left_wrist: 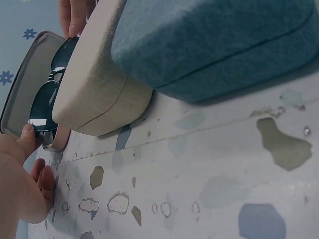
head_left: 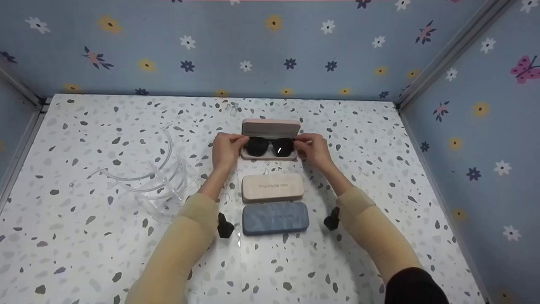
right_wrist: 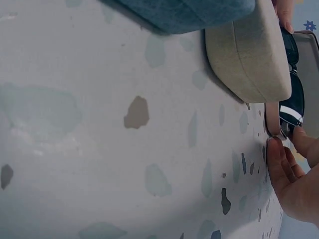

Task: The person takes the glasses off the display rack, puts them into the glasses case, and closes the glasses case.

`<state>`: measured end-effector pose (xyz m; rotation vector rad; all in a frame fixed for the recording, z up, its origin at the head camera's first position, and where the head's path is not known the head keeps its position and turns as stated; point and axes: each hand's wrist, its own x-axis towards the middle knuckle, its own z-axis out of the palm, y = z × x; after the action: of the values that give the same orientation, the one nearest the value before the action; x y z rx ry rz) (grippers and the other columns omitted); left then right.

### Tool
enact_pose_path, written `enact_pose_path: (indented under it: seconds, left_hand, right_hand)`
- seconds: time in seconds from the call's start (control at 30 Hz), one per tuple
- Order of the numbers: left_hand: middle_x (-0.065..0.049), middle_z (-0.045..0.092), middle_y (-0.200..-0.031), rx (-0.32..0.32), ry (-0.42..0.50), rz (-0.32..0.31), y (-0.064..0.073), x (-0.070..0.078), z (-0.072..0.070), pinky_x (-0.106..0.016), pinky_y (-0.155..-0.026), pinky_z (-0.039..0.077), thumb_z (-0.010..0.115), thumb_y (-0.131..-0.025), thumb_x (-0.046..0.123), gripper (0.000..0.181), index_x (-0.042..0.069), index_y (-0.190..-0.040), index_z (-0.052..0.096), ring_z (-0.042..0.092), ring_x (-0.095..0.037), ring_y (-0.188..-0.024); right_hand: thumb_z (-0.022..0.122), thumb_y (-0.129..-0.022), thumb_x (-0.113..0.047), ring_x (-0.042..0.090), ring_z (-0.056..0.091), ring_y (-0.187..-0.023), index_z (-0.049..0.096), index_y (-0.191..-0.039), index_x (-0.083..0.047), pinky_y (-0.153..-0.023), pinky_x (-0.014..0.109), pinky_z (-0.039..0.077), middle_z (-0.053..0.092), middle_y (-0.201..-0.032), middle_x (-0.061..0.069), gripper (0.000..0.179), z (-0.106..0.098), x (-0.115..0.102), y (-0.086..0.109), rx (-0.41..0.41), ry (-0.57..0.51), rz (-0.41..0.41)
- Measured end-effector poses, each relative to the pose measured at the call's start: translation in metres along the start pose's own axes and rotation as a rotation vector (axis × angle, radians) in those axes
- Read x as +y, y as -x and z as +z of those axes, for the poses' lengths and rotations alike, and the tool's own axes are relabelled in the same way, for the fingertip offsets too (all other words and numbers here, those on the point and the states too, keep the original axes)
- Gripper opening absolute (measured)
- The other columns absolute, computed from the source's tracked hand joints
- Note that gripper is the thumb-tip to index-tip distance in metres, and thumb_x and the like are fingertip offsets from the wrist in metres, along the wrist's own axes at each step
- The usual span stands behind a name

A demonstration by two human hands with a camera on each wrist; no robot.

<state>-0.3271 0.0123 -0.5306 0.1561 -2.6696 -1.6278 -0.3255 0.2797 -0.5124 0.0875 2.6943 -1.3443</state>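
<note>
Dark sunglasses (head_left: 270, 147) are at the opened pink glasses case (head_left: 271, 122), lenses facing me and lid raised behind them. My left hand (head_left: 225, 150) pinches their left end; in the left wrist view its thumb (left_wrist: 28, 133) lies at the lens edge. At the other end, my right hand (head_left: 314, 150) pinches the frame, and the right wrist view has its fingers (right_wrist: 279, 162) beside the case wall. Whether the sunglasses touch the case floor is hidden. Nearer me lie a closed cream glasses case (head_left: 273, 187) and a closed blue glasses case (head_left: 275, 218).
Several clear curved plastic pieces (head_left: 162, 181) lie in a heap left of my left forearm. The speckled white table (head_left: 363, 139) ends at a flowered back wall (head_left: 236, 46), with another flowered panel (head_left: 476, 139) along the right.
</note>
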Motion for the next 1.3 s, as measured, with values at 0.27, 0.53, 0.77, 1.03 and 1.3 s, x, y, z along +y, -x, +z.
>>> enact_pose_path:
  seconds: [0.27, 0.53, 0.77, 1.03, 1.3]
  left_hand:
    - [-0.013, 0.077, -0.111, 0.016, 0.011, 0.027, 0.001, -0.004, -0.002, -0.038, -0.096, 0.052, 0.074, -0.096, 0.024, 0.022, 0.008, -0.11, 0.08, 0.068, -0.027, -0.104]
    - [-0.016, 0.069, -0.115, 0.029, 0.053, -0.03, 0.0, -0.004, -0.008, -0.038, -0.094, 0.051, 0.073, -0.096, 0.039, 0.04, 0.003, -0.113, 0.076, 0.062, -0.028, -0.107]
    - [-0.019, 0.062, -0.136, -0.091, 0.046, -0.101, -0.006, 0.005, -0.013, -0.046, -0.114, 0.044, 0.05, -0.098, 0.068, 0.073, 0.005, -0.13, 0.07, 0.056, -0.032, -0.128]
    - [-0.022, 0.067, -0.13, -0.183, -0.007, -0.217, -0.015, 0.018, -0.015, -0.033, -0.084, 0.05, 0.035, -0.094, 0.081, 0.092, 0.003, -0.131, 0.069, 0.066, -0.028, -0.093]
    - [-0.023, 0.066, -0.134, -0.191, 0.037, -0.308, -0.017, 0.025, -0.013, -0.034, -0.092, 0.052, 0.041, -0.089, 0.084, 0.1, -0.002, -0.135, 0.064, 0.064, -0.03, -0.107]
  right_hand:
    - [0.066, -0.102, -0.015, 0.018, 0.073, -0.09, 0.074, -0.121, -0.007, -0.078, 0.027, 0.065, 0.072, -0.113, 0.013, 0.023, -0.004, 0.001, 0.0, 0.01, -0.029, 0.034]
    - [0.063, -0.102, -0.041, 0.026, 0.076, -0.096, 0.071, -0.125, -0.005, -0.079, 0.028, 0.062, 0.07, -0.116, 0.015, 0.043, -0.009, -0.001, 0.001, 0.055, -0.05, 0.02]
    - [0.048, -0.098, -0.072, 0.028, 0.073, -0.109, 0.062, -0.137, -0.003, -0.093, 0.038, 0.063, 0.067, -0.129, 0.017, 0.081, -0.009, -0.014, -0.001, -0.017, -0.148, 0.178]
    - [0.038, -0.096, -0.079, 0.024, 0.062, -0.099, 0.063, -0.122, 0.0, -0.095, 0.04, 0.06, 0.059, -0.116, 0.012, 0.086, -0.009, -0.028, -0.009, -0.083, -0.127, 0.286]
    - [0.037, -0.094, -0.081, 0.021, 0.063, -0.1, 0.061, -0.134, 0.0, -0.098, 0.036, 0.057, 0.061, -0.12, 0.012, 0.093, -0.01, -0.028, -0.016, -0.128, -0.139, 0.353]
